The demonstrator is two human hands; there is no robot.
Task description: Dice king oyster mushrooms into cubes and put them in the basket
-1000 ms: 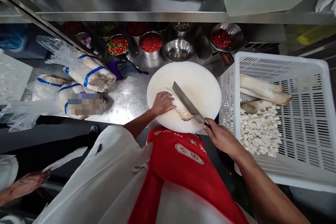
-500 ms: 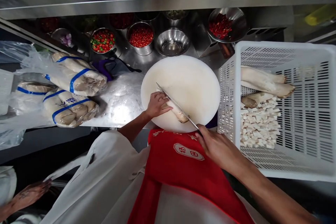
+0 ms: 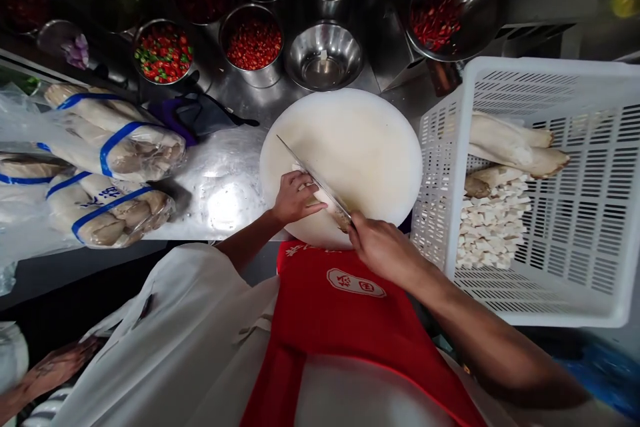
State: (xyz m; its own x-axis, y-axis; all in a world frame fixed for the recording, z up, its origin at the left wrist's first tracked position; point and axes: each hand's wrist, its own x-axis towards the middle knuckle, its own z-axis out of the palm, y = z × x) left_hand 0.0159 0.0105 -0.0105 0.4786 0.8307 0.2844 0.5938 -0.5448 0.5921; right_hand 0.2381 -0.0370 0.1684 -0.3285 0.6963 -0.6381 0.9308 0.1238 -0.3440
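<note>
Right hand [image 3: 383, 247] gripping kitchen knife [image 3: 314, 177]; blade lay flat-faced a second ago, now seen edge-on along king oyster mushroom [image 3: 336, 212], frame centre. Left hand [image 3: 298, 197] holding smooth, pale mushroom down, fingers bent. Beneath, round white cutting board [image 3: 370, 147], matte, faintly stained. Right of frame: perforated white plastic basket [image 3: 550, 315], blocky mushroom dice [image 3: 493, 223] inside. Farther, upper centre: shiny, round steel bowl [image 3: 349, 50].

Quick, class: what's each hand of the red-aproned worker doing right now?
Left hand: holding the pale mushroom on the white board.
Right hand: closed, holding the knife.
</note>
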